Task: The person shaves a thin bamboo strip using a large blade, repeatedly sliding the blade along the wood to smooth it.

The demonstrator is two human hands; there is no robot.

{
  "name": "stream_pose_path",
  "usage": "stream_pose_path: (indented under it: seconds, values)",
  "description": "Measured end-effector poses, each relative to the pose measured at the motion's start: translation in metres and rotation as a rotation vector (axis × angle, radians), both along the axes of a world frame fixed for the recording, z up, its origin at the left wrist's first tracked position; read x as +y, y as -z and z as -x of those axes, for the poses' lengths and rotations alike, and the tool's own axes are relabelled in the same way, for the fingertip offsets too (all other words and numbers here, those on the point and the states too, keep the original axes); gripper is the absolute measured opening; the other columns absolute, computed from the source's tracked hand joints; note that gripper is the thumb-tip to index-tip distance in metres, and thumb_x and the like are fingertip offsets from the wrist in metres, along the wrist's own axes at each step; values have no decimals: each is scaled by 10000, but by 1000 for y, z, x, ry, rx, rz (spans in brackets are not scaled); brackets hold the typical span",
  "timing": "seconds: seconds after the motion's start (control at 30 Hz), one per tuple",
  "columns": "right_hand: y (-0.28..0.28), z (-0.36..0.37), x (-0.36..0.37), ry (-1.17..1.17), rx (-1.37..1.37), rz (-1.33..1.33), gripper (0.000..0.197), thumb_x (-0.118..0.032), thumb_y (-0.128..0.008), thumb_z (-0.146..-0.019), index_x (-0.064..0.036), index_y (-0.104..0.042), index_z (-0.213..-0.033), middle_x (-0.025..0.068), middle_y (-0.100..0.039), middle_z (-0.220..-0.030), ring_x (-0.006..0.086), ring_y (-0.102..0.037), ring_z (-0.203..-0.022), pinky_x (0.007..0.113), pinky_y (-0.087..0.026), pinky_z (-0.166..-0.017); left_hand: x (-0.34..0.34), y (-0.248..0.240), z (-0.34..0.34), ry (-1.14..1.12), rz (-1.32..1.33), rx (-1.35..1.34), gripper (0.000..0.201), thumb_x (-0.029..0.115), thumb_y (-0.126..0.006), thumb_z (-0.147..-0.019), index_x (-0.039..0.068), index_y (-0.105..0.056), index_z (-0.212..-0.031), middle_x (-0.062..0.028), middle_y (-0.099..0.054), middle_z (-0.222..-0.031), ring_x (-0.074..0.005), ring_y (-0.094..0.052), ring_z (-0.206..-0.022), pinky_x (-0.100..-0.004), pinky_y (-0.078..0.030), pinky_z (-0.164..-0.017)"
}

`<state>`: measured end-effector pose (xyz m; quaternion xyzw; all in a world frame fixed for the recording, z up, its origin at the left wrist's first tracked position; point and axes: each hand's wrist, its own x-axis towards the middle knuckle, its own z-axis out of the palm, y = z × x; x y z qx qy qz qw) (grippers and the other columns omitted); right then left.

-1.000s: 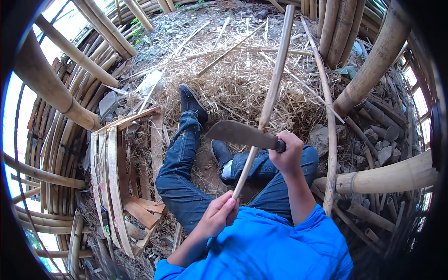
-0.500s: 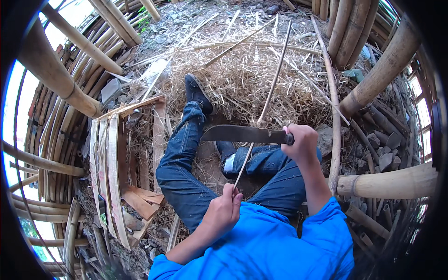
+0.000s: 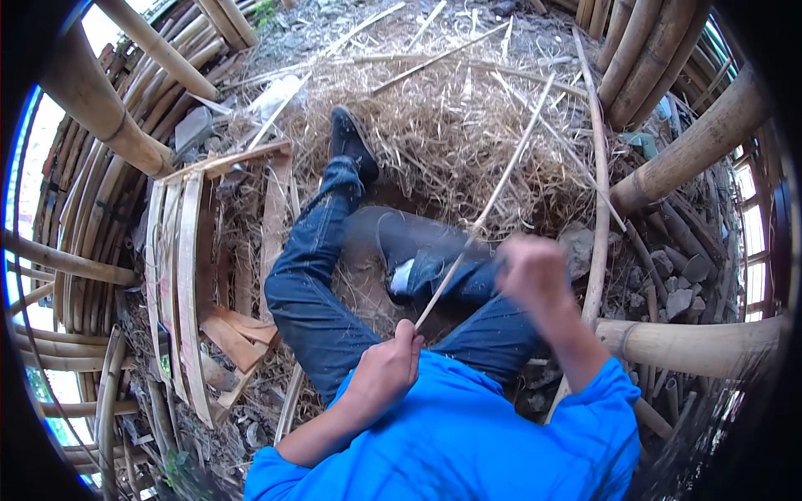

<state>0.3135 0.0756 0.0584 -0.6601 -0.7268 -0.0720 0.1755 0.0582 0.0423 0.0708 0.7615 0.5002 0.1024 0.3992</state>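
- Shavings: a broad heap of pale, loose curls, spread over the ground beyond both hands.
- Legs in blue jeans: bent, one knee to the left of and beyond the left hand, the other leg lying partly beneath the right hand.
- Wooden crate: slatted, well to the left of the left hand.
- Bamboo pole: thick and jointed, to the right of the right hand and lower than it.
- Stick: thin and pale; the near end sits in the left hand, and the length slants away to the right, passing left of the right hand.
- Knife: blade blurred, extending leftward from the right hand across the stick; contact cannot be told.
- Right hand: blurred, curled into a fist around the knife's handle.
- Left hand: fingers wrapped about the stick's near end.
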Motion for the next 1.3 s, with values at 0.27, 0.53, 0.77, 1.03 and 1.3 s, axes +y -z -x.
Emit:
stream_pose_path:
  seconds: [0.27, 0.53, 0.77, 1.03, 1.3]
  values:
    - [0, -20, 9, 24, 17, 60, 81, -127, -645, -682, -82, -602, -630, 125, -596, -571, 282, -614, -534, 388, -492, -517, 5, 5, 3, 19, -32, -30, 174, 162, -461, -955, 20, -376, -899, -228, -550, -574, -432, -576, -558, -530, -431, -482]
    - [-13, -39, 25, -27, -106, -39, 117, -146, -646, -676, -91, -562, -616, 106, -591, -579, 277, -613, -539, 382, -495, -532, 4, 5, 6, -23, -11, -79, 141, 130, -468, -950, 18, -390, -912, -250, -534, -583, -445, -572, -583, -527, -410, -494]
    - [-4, -29, 36, -111, -33, 8, 115, -130, -676, -646, -93, -570, -670, 107, -596, -590, 281, -618, -550, 378, -490, -542, 13, 9, 6, 9, 33, -112, 165, 137, -491, -942, 2, -396, -928, -243, -541, -571, -424, -581, -561, -512, -416, -475]
    - [4, -5, 25, 66, -98, 205, 160, -174, -683, -726, -80, -554, -721, 117, -620, -645, 301, -640, -611, 403, -506, -558, 20, 24, 0, -43, -11, -49, 181, 151, -486, -947, -6, -398, -927, -249, -543, -566, -439, -575, -562, -525, -423, -481]
    - [8, 40, -4, -202, 47, 252, 183, -149, -701, -661, -93, -539, -726, 84, -605, -630, 263, -632, -588, 368, -504, -552, 19, 20, -2, -18, -11, -44, 193, 165, -475, -951, -15, -405, -940, -256, -549, -575, -451, -575, -573, -533, -426, -500]
